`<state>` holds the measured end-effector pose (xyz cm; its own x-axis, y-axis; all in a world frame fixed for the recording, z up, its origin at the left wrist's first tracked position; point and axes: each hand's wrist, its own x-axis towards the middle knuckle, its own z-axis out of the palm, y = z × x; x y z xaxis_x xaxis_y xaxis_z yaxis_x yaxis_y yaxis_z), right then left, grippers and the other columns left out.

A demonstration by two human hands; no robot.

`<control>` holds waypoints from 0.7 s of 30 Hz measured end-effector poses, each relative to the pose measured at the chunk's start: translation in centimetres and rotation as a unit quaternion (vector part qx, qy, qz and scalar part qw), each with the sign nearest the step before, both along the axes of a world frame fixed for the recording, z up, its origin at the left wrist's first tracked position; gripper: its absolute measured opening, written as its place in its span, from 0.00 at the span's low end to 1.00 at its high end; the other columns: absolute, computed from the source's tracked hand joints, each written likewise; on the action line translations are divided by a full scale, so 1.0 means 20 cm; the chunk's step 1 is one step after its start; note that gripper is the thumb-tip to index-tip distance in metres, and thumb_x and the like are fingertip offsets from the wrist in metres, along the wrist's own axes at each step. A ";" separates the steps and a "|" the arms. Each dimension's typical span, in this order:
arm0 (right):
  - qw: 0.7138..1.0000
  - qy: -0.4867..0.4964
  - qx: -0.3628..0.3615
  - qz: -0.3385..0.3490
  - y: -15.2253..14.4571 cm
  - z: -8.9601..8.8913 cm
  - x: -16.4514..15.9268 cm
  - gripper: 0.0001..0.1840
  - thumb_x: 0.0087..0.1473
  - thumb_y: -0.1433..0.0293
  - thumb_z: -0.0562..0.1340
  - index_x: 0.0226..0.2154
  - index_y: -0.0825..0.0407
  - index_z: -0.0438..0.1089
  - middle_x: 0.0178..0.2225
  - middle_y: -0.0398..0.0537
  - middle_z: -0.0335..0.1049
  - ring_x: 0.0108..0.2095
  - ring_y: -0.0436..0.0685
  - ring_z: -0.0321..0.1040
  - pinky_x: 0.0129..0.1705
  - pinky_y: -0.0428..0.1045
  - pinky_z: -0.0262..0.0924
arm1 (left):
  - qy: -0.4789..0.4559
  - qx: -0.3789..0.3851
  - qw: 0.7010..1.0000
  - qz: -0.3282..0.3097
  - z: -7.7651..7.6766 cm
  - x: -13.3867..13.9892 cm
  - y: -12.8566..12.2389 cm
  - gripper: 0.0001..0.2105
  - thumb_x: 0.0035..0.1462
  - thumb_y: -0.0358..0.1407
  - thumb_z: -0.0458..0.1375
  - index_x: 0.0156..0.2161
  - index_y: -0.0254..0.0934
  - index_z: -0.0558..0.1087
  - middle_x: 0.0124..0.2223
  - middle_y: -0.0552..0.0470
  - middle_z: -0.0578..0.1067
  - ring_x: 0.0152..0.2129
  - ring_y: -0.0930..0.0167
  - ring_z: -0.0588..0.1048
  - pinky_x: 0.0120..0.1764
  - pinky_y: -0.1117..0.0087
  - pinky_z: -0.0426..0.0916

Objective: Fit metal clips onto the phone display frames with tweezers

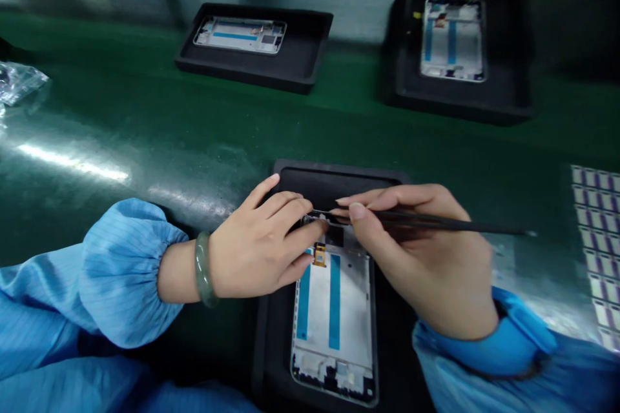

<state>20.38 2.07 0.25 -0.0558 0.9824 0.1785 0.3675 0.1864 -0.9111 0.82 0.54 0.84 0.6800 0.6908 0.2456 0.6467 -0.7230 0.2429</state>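
Note:
A phone frame [356, 310] with a silvery back plate, two blue strips and a small orange flex connector [320, 255] lies lengthwise in a black tray [264, 335]. Over its upper left part rests my left hand [266, 242], palm down, fingers spread and slightly bent. The index fingertip touches the frame near its top edge. Black tweezers [436, 221] are pinched between the thumb and fingers of my right hand [426, 251]. Their tips reach the frame's top edge beside my left fingers. Whether they grip a part there is too small to tell.
Farther back on the green mat [145, 110] stand a black tray [310, 68] with a phone frame [237, 35] and a deeper black tray [465, 106] with another frame [453, 39]. A sheet of small parts [600, 239] lies right, clear plastic [22, 84] left.

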 end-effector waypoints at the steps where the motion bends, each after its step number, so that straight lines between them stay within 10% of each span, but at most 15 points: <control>1: 1.000 -0.011 0.007 0.002 0.00 0.00 0.00 0.07 0.54 0.66 0.65 0.33 0.45 0.64 0.34 0.42 0.74 0.35 0.54 0.76 0.34 0.50 0.71 | -0.001 0.001 1.000 0.000 0.00 0.00 0.00 0.16 0.63 0.36 0.50 0.52 0.33 0.70 0.50 0.42 0.71 0.51 0.62 0.68 0.61 0.50 0.55; 21: 0.969 -0.206 0.128 0.042 0.06 0.04 -0.03 0.04 0.55 0.68 0.63 0.33 0.45 0.65 0.31 0.40 0.74 0.28 0.52 0.75 0.28 0.47 0.67 | 0.022 -0.005 1.000 0.003 0.02 0.02 0.01 0.15 0.62 0.36 0.52 0.51 0.33 0.71 0.50 0.42 0.72 0.51 0.61 0.69 0.62 0.48 0.55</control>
